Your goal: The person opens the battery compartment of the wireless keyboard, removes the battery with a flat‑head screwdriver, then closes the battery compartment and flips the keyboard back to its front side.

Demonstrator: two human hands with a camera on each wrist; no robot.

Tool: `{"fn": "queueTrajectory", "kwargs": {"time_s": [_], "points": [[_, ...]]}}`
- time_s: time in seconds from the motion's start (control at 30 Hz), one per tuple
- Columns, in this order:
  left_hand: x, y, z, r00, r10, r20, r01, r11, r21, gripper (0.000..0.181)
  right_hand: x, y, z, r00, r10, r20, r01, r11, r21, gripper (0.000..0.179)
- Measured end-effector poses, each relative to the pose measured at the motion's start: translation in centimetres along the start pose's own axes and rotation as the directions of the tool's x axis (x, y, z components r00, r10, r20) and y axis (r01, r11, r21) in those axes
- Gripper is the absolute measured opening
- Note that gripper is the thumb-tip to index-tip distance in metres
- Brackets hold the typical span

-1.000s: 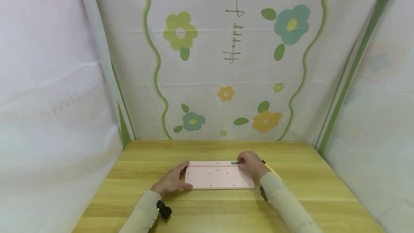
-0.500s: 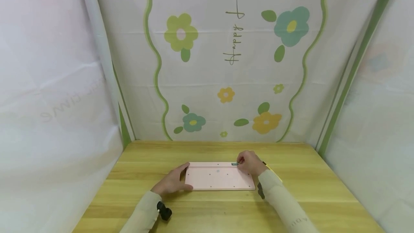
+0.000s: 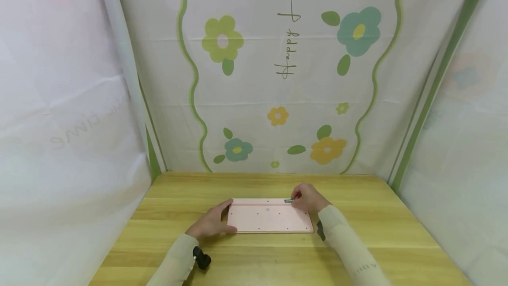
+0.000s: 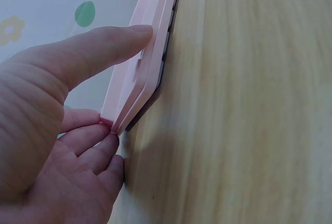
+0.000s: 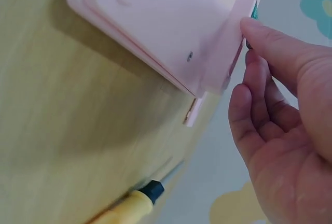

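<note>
A pink keyboard point(image 3: 270, 220) lies face down on the wooden table, its screw-dotted back upward. Dark keys point(image 4: 163, 60) show along its underside in the left wrist view. My left hand point(image 3: 210, 223) grips its left end, thumb at the front edge and fingertips at the back corner. At the far right of the raised back ridge is a slot with a small green and dark piece point(image 3: 287, 201). My right hand point(image 3: 307, 198) pinches at this piece with thumb and index finger, the other fingers curled. The fingertips mostly hide it, so its kind is unclear.
A yellow-handled screwdriver point(image 5: 132, 206) lies on the table point(image 3: 238, 264) to the right of the keyboard. In the head view the right arm hides it. A white flowered cloth point(image 3: 254, 78) hangs behind and at both sides.
The right wrist and forearm have shifted slightly, and the yellow screwdriver handle beside them has gone out of sight in the head view. The left hand and keyboard stay in place.
</note>
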State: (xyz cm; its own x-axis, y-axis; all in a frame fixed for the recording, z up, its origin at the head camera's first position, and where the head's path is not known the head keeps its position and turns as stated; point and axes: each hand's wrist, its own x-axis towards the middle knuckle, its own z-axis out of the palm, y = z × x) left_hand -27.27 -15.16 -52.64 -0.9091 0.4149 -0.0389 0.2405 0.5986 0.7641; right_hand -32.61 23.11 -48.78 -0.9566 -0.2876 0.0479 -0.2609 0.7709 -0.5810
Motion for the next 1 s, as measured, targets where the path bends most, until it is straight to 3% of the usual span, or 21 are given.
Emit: {"fn": "queueTrajectory", "kwargs": {"time_s": [0.27, 0.5, 0.77, 1.0], "points": [[0.1, 0.0, -0.1, 1.0, 0.005, 0.0, -0.005, 1.0, -0.001, 0.108, 0.2, -0.9, -1.1, 0.988, -0.137, 0.066, 0.14, 0.989, -0.053, 0.006], [-0.1, 0.3, 0.0, 1.0, 0.005, -0.002, -0.005, 1.0, 0.01, 0.107, 0.4, -0.9, -2.1, 0.984, -0.14, 0.114, 0.15, 0.985, -0.083, 0.007], [0.1, 0.0, 0.1, 1.0, 0.009, -0.004, -0.009, 1.0, 0.014, 0.108, 1.4, -0.6, -3.4, 0.965, -0.247, 0.085, 0.256, 0.96, -0.114, 0.006], [0.2, -0.1, 0.2, 1.0, 0.01, -0.011, -0.009, 0.999, 0.033, 0.109, 2.3, -1.4, -3.1, 0.968, -0.239, 0.073, 0.246, 0.964, -0.105, 0.007]]}}
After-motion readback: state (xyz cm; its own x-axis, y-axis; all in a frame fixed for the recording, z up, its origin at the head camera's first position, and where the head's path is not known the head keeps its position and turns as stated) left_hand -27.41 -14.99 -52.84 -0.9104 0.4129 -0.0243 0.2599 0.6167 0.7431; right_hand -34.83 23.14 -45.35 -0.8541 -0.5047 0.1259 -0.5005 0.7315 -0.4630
